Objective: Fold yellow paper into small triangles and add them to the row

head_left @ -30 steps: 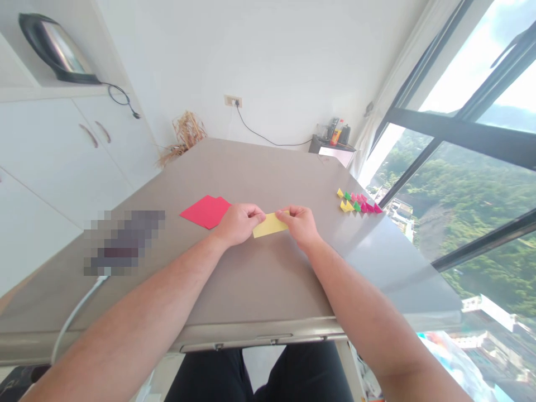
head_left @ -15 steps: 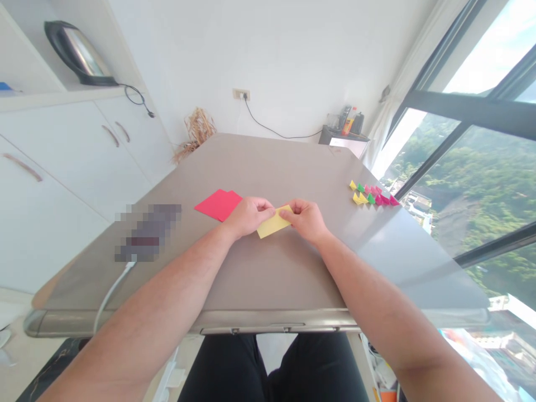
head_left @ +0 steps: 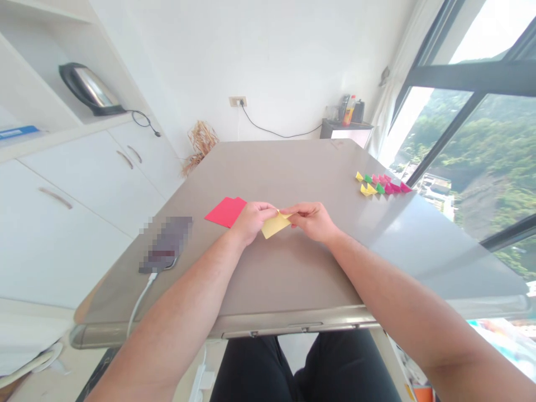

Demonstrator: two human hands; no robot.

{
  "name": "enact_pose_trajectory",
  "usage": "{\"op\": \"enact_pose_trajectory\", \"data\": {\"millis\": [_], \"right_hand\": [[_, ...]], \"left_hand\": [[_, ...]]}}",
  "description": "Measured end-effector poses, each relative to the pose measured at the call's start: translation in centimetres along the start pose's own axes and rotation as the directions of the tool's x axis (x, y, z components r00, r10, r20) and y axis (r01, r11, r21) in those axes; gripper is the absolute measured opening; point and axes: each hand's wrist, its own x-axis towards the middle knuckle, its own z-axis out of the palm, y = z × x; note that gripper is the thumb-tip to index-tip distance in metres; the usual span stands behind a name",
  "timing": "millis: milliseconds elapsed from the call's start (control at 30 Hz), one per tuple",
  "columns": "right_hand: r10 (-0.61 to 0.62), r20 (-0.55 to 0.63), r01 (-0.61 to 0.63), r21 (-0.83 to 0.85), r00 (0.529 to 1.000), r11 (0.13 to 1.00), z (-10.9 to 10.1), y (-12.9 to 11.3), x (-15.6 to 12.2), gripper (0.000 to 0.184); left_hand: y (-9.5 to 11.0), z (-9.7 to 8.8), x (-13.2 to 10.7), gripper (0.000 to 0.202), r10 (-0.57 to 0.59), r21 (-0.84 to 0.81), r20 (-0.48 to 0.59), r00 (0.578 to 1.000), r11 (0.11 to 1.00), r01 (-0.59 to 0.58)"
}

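A small folded yellow paper (head_left: pixel 274 225) is held just above the grey table (head_left: pixel 293 167), near its middle. My left hand (head_left: pixel 251 221) pinches the paper's left end with closed fingers. My right hand (head_left: pixel 313 220) pinches its right end, fingers pressed together. Red paper sheets (head_left: pixel 225 211) lie flat on the table just left of my left hand. A row of small folded paper pieces (head_left: pixel 382 186) in yellow, green and pink sits at the table's right edge.
A blurred-out device (head_left: pixel 166 245) with a white cable lies at the table's left front. White cupboards and a kettle (head_left: pixel 90 89) on a shelf stand to the left. A large window fills the right. Dried grass (head_left: pixel 200 142) sits beyond the table's far left corner.
The view has swung and the hands have drawn closer together over the yellow paper, which looks folded shorter than a second ago. Both hands keep their hold.
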Motion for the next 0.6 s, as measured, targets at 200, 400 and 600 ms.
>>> {"op": "enact_pose_trajectory", "data": {"millis": [200,400,600], "right_hand": [[-0.064,0.038,0.065,-0.022,0.997,0.998,-0.2,-0.2,-0.1,0.024],[-0.083,0.052,0.088,-0.092,0.995,0.992,-0.3,-0.3,-0.3,0.032],[-0.019,0.064,0.026,-0.104,0.998,0.994,-0.5,-1.0,-0.5,0.029]], "left_hand": [[-0.3,-0.1,0.2,0.023,-0.004,-0.036,0.005,1.000,0.999,0.005],[-0.6,-0.3,0.4,0.021,0.011,-0.083,0.025,1.000,0.996,-0.009],[-0.3,-0.3,0.2,0.022,0.015,-0.093,0.043,0.999,0.996,-0.011]]}}
